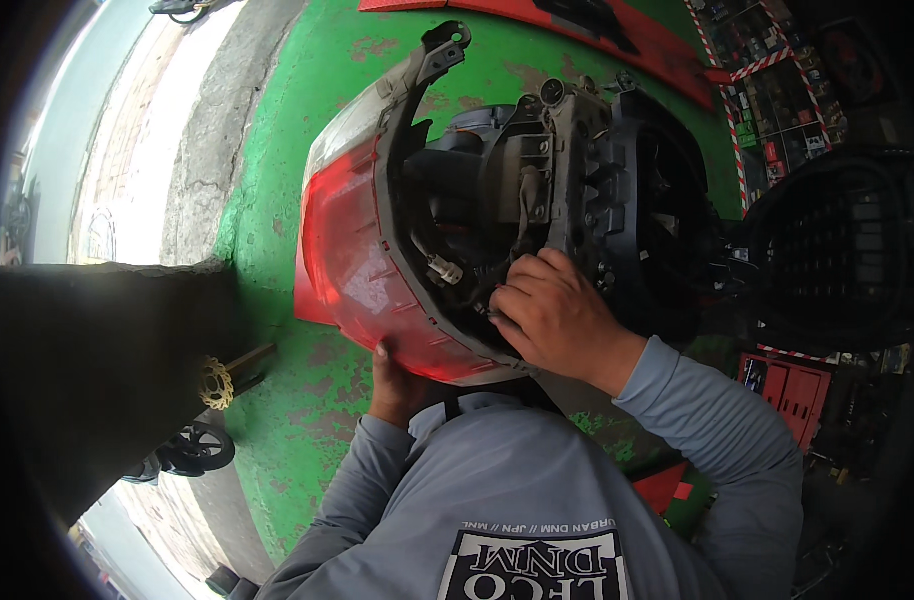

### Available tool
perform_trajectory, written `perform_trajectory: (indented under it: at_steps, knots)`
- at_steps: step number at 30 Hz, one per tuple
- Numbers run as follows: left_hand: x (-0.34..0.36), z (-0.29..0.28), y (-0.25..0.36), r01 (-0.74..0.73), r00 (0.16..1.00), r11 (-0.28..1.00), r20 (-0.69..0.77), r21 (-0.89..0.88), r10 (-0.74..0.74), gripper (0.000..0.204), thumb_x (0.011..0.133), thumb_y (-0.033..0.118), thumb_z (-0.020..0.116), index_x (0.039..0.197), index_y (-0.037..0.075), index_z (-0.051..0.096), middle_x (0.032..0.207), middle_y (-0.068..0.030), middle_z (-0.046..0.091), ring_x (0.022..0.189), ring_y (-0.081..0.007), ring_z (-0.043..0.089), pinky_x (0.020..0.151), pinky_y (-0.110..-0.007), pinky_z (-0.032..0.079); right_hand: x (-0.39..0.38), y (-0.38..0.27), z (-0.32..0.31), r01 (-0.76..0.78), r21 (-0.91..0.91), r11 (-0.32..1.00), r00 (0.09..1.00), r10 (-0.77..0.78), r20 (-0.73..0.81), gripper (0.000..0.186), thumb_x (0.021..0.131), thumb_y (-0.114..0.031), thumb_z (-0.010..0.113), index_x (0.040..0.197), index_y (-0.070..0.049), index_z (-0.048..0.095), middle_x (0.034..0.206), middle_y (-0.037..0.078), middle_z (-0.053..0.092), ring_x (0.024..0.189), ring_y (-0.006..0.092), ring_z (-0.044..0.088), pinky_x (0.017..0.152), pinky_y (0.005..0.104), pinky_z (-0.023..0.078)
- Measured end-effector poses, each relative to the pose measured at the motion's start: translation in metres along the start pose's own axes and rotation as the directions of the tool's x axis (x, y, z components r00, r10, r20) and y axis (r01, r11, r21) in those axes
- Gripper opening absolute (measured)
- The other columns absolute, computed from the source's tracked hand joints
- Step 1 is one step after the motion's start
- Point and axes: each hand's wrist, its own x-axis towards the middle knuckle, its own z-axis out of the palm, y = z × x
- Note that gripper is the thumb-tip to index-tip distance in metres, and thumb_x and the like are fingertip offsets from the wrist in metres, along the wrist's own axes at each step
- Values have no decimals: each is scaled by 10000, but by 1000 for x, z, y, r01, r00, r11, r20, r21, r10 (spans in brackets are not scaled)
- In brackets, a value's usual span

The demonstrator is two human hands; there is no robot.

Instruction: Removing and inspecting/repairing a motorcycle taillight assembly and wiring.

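A large red and clear tail light [352, 265] stands off the back of a scooter, its dark inner side facing the body. My left hand [392, 388] holds its near lower edge, the thumb up against the red lens and the other fingers hidden beneath. In the gap between light and body, my right hand [562, 315] has its fingers curled and pinched together; what they hold is hidden. A pale wire connector [445, 270] hangs in the gap, left of my right hand. The scooter's dirty rear frame [567, 150] lies just beyond that hand.
The scooter's raised seat [837, 250] is at the right, beside its black storage well [667, 190]. Beneath lies a worn green floor [302, 420]. A red ramp [637, 45] runs along the far side, near a stocked shelf [777, 110]. A dark pillar [107, 360] stands left.
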Motion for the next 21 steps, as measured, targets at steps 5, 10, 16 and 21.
perform_trajectory:
  at_steps: [5,10,16,21]
  knots:
    - [0,15,2,-24,999,1000,-26,-14,23,859,795,555,758,1432,91,416,1374,-112,537,1290,-308,517,1115,-504,408,-4,0,-8,-56,101,993,997,61,-43,121,775,-132,717,838,-56,646,866,73,652,978,245,586,951,396,410]
    - [2,19,2,-26,1000,1000,-9,-13,26,913,803,571,740,1473,84,356,1420,-126,500,1312,-327,492,1124,-511,400,-7,0,-16,-49,129,990,998,55,-44,133,776,-121,718,858,-38,653,867,88,641,977,267,578,970,406,414]
    - [3,20,2,-49,999,999,-5,8,49,891,825,574,715,1472,79,353,1422,-129,499,1312,-325,495,1126,-510,398,-9,11,-37,-19,159,987,1000,16,21,145,768,-99,740,858,-29,650,872,102,612,990,285,577,942,415,452]
    - [0,15,1,-45,999,999,-15,3,45,889,824,575,713,1470,78,360,1424,-131,498,1310,-333,495,1122,-516,399,-12,23,-50,7,132,991,1000,-8,6,149,773,-84,737,854,-18,631,849,107,603,955,295,580,888,408,485]
